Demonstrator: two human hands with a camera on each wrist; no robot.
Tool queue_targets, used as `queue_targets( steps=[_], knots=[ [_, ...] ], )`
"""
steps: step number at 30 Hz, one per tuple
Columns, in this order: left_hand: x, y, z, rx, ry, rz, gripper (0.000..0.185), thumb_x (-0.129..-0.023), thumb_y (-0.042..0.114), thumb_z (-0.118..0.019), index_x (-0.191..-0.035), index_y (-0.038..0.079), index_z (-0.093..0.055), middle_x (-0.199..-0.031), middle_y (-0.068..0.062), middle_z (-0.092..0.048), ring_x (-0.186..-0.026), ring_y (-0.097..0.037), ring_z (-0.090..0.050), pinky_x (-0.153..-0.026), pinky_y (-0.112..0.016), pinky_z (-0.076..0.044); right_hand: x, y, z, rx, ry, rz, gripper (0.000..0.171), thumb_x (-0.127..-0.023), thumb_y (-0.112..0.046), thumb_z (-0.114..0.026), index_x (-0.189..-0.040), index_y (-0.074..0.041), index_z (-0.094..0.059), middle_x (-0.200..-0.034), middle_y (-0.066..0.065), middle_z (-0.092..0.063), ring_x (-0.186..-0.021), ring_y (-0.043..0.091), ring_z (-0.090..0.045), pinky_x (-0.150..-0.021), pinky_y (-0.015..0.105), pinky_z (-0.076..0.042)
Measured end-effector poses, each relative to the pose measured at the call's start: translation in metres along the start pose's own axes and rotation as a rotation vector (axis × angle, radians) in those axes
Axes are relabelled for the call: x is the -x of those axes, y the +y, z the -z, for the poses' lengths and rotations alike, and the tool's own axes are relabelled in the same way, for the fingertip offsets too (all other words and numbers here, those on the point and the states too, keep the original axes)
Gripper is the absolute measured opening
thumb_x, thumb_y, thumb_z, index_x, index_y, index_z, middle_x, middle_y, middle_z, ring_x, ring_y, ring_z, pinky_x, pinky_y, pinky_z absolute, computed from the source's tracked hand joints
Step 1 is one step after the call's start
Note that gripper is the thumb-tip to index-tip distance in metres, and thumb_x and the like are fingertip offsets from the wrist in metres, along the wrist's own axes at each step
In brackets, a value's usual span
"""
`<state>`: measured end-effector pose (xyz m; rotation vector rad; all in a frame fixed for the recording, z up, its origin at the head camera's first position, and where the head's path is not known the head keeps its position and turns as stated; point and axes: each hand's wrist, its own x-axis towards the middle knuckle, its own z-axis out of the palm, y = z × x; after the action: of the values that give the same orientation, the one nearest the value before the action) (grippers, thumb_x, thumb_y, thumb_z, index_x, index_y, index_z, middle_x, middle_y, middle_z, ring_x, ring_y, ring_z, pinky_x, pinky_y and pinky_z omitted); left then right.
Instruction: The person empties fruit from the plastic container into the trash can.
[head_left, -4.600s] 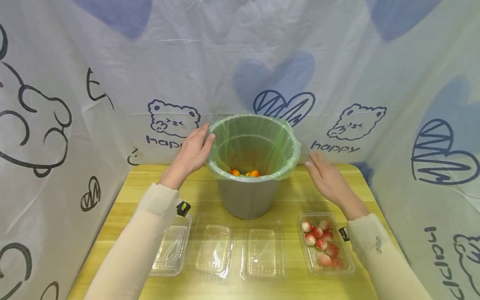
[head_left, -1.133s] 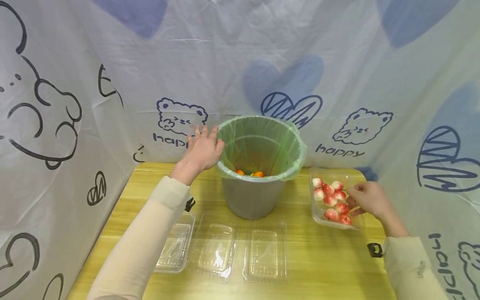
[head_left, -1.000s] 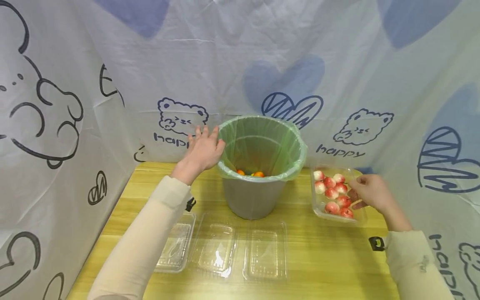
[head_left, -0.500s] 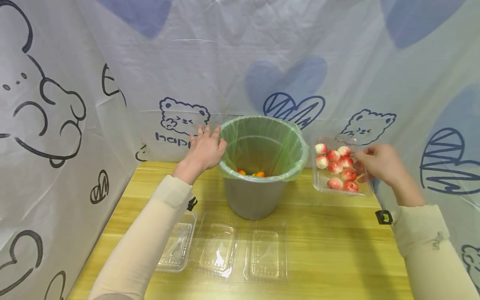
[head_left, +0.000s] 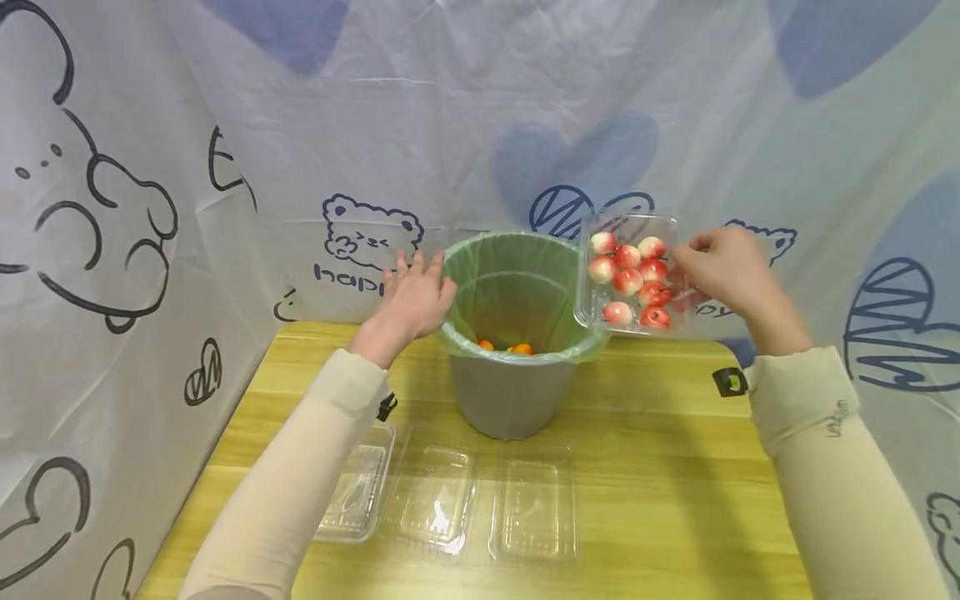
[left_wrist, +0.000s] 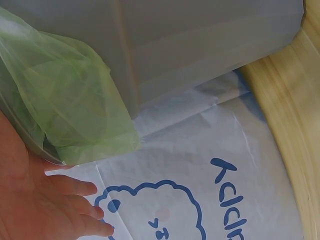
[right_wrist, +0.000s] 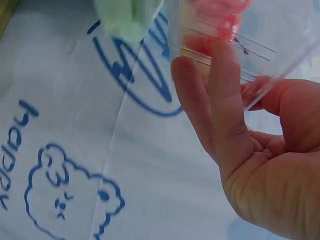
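My right hand [head_left: 723, 271] grips the right edge of a clear plastic container [head_left: 600, 314] that holds several small red-and-white fruits [head_left: 627, 282]. The container is up in the air, its left side over the right rim of a grey bin [head_left: 510, 396]. In the right wrist view, fingers [right_wrist: 227, 95] lie under the container and the thumb is at its edge. A green bag [head_left: 555, 287] lines the bin, with several orange fruits [head_left: 522, 349] visible low inside. My left hand [head_left: 415, 302], fingers spread, rests at the bin's left rim; the left wrist view shows the bag's fold [left_wrist: 70, 95] beside it.
Several clear plastic containers, including a middle one [head_left: 435, 492], a right one [head_left: 534, 500] and a left one [head_left: 356, 492], stand in a row on the wooden table [head_left: 645, 500] before the bin. Printed white cloth [head_left: 465, 150] encloses the back and sides.
My right hand has taken hold of the fruit container, lifted it off the table, and carried it up and left to the bin's rim. My left hand stays at the bin with fingers spread wider.
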<state>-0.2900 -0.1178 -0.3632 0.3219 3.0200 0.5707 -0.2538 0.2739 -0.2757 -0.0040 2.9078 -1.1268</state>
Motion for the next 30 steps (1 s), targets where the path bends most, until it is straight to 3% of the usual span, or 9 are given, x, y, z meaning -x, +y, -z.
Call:
queue_targets(
  steps=[7,14,19,30],
  knots=[
    [0.003,0.003,0.000,0.002,0.010,0.001,0.067,-0.111,0.039,-0.025,-0.168,0.005,-0.020,-0.172,-0.033,-0.014,-0.158,-0.059,-0.003,-0.130,-0.072,0.000,-0.014,-0.022,-0.020,-0.132,0.078,0.042,0.042,-0.107,-0.030,-0.056,-0.114,0.008,-0.070,-0.088,0.007,-0.074,-0.066,0.008,-0.072,-0.061,0.033,-0.068],
    [0.004,0.003,0.001,0.013,0.021,-0.001,0.066,-0.111,0.038,-0.024,-0.168,0.005,-0.021,-0.171,-0.033,-0.014,-0.157,-0.061,-0.003,-0.130,-0.072,0.000,-0.022,-0.037,-0.037,-0.364,0.039,-0.022,0.041,-0.106,-0.025,-0.063,-0.128,0.009,-0.066,-0.104,0.008,-0.066,-0.087,0.016,-0.073,-0.071,0.035,-0.069],
    [0.003,0.003,0.001,0.011,0.018,0.000,0.067,-0.110,0.039,-0.024,-0.168,0.005,-0.021,-0.171,-0.033,-0.015,-0.157,-0.061,-0.004,-0.130,-0.073,-0.001,-0.025,-0.038,-0.044,-0.404,0.043,-0.026,0.040,-0.105,-0.026,-0.065,-0.129,0.006,-0.067,-0.108,0.009,-0.067,-0.086,0.013,-0.073,-0.072,0.035,-0.069],
    [0.004,0.003,0.001,0.012,0.024,-0.002,0.066,-0.110,0.037,-0.025,-0.168,0.004,-0.022,-0.172,-0.033,-0.016,-0.159,-0.057,-0.006,-0.130,-0.074,-0.003,-0.029,-0.041,-0.058,-0.467,0.087,0.070,0.034,-0.101,-0.021,-0.071,-0.121,0.007,-0.069,-0.094,0.005,-0.075,-0.077,0.011,-0.074,-0.067,0.034,-0.069]
  ],
)
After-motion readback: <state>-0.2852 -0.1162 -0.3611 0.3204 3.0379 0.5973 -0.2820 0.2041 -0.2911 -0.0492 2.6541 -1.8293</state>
